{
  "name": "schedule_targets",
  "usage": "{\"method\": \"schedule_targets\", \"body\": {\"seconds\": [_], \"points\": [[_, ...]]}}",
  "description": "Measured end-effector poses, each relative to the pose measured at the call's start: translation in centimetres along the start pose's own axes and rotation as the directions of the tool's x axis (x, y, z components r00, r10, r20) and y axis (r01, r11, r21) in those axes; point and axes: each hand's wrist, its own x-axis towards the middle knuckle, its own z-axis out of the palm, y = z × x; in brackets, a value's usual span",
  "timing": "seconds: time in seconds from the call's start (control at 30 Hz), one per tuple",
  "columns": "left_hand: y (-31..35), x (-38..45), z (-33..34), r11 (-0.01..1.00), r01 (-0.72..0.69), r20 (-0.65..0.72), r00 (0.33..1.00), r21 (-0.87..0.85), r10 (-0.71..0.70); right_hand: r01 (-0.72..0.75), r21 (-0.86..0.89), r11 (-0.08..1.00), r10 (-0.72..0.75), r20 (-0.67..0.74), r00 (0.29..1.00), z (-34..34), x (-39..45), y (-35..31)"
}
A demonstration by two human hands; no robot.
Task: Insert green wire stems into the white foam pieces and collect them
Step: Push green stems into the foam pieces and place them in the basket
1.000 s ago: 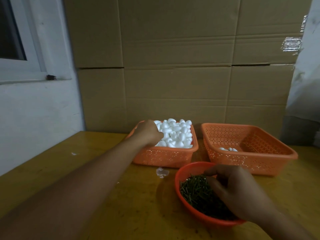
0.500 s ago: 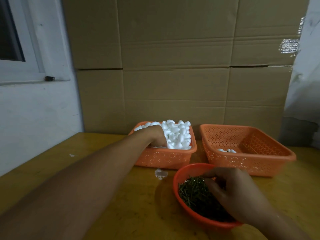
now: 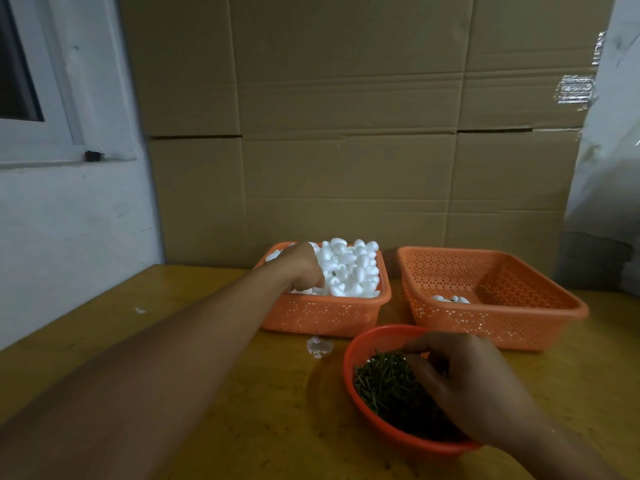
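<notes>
White foam pieces [image 3: 353,268] are heaped in the left orange basket [image 3: 325,317]. My left hand [image 3: 299,266] reaches into that heap, fingers bunched and curled down around a piece; the fingertips are buried. Green wire stems [image 3: 382,382] fill a red bowl [image 3: 353,344] at the table's front. My right hand [image 3: 467,382] lies over the bowl, thumb and fingers pinching stems at the top of the pile. The right orange basket [image 3: 491,323] holds a few foam pieces [image 3: 450,299] at its near left corner.
A small white scrap [image 3: 318,346] lies on the yellow wooden table [image 3: 277,410] between the left basket and the bowl. Stacked cardboard boxes [image 3: 346,150] stand right behind the baskets. A white wall [image 3: 69,220] with a window frame borders the left side.
My left hand went from the basket's near left rim down into the foam heap and curled its fingers. My right hand stayed over the bowl, fingers working in the stems.
</notes>
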Motion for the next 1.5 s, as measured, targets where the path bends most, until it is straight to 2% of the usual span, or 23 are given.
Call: {"method": "schedule_targets", "body": {"seconds": [0.17,0.3,0.4,0.57,0.7,0.83,0.97,1.2,1.33,1.5], "points": [[-0.6,-0.7,0.5,0.950,-0.132,-0.177,0.981,-0.284,0.083,0.015,-0.004,1.000,-0.015,-0.016,1.000,0.1,0.0,0.1],[-0.6,-3.2,0.6,0.838,-0.359,-0.350,0.911,-0.410,0.219,0.020,-0.019,1.000,-0.020,-0.011,1.000,0.2,0.1,0.2],[-0.3,-5.5,1.0,0.743,-0.458,-0.376,0.879,-0.489,0.294,0.017,-0.032,0.999,-0.017,-0.010,1.000,0.2,0.0,0.2],[0.6,-9.1,2.1,0.597,-0.545,-0.402,0.838,-0.589,0.368,-0.007,-0.079,0.997,0.008,0.017,1.000,0.2,0.1,0.2],[1.1,-11.3,3.6,0.578,-0.584,-0.357,0.810,-0.570,0.466,-0.020,-0.122,0.992,0.028,0.061,0.998,0.2,0.2,0.3],[1.2,-12.6,4.8,0.564,-0.574,-0.315,0.811,-0.593,0.494,-0.016,-0.134,0.991,0.028,0.085,0.996,0.3,0.2,0.3],[1.0,-13.3,5.5,0.507,-0.563,-0.270,0.798,-0.652,0.539,-0.014,-0.176,0.984,0.037,0.123,0.992,0.0,0.3,0.3],[0.9,-14.1,6.4,0.479,-0.544,-0.218,0.786,-0.689,0.579,0.019,-0.341,0.940,0.091,0.301,0.949,-0.3,0.9,0.0],[1.0,-14.5,6.6,0.470,-0.527,-0.190,0.783,-0.708,0.592,0.080,-0.339,0.938,0.072,0.413,0.908,-0.2,1.4,-1.0],[1.3,-14.7,6.5,0.457,-0.499,-0.172,0.791,-0.736,0.587,0.085,-0.389,0.917,0.084,0.398,0.913,0.5,1.6,-1.2]]}}
